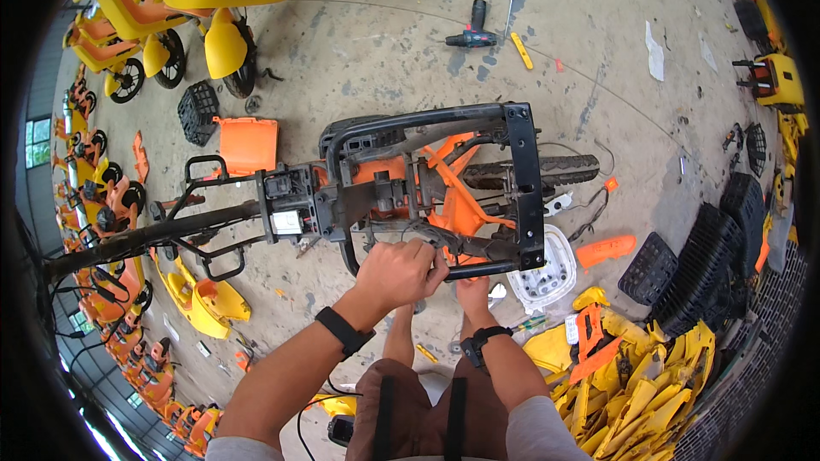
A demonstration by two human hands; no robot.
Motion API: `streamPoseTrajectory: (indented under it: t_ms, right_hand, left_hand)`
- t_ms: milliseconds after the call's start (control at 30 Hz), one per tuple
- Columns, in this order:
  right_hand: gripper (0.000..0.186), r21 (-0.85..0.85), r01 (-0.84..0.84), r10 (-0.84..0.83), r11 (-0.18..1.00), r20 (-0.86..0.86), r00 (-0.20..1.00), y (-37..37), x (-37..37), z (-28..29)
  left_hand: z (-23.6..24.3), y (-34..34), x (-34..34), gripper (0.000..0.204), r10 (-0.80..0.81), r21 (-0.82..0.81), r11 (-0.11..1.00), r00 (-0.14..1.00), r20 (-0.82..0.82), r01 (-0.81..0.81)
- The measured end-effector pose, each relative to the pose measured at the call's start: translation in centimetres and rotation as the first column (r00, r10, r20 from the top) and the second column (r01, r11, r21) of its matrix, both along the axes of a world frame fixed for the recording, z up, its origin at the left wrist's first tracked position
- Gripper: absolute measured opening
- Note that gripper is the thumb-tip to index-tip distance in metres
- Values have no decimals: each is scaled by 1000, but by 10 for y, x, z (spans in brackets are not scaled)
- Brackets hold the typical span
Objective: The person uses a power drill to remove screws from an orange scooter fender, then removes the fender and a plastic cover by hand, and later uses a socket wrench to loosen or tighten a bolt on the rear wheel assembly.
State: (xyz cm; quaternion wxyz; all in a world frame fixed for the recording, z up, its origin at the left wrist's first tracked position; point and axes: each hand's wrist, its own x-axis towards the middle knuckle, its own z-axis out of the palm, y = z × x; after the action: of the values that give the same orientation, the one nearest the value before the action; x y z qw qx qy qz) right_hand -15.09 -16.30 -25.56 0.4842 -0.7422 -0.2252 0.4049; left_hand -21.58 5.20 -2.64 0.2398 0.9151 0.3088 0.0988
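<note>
A stripped scooter frame (528, 179) of black tube lies across in front of me, with an orange inner panel (457, 192) and a rear tyre (555, 172). My left hand (401, 271) is closed in a fist at the near rail, its knuckles up. Whatever it pinches is hidden by the fingers. Just right of it, my right hand (472, 290) reaches up under the near rail (487, 270). Its fingertips are hidden behind that tube. A white tray (547, 273) holding small parts sits on the floor by the frame's near right corner.
A cordless drill (475, 27), a screwdriver (511, 4) and a yellow-handled tool (521, 51) lie beyond the frame. Yellow scooters (226, 43) stand far left. A heap of yellow panels (653, 384) and black baskets (705, 248) lie at right.
</note>
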Motion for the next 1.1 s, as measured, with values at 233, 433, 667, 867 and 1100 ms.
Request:
streamPoseTrajectory:
  t_ms: [233,433,667,867,1100]
  right_hand:
    - [31,-113,-85,104,990,176,979,-3,-6,10]
    - [24,-140,-105,143,985,295,945,4,-3,20]
    - [25,-56,-76,73,995,-64,995,-14,-6,-19]
    - [22,-228,7,5,974,54,999,5,-6,44]
    - [18,1,-92,90,996,191,977,23,-15,58]
  left_hand:
    - [1,-1,0,25,3,44,999,1000,-4,-3]
    - [1,-5,-1,26,-7,43,999,1000,-18,8]
    - [5,-1,5,26,-60,77,995,998,-10,61]
    - [-2,-1,-2,25,-26,77,997,999,27,24]
    - [-4,1,-2,25,-63,93,994,998,-8,63]
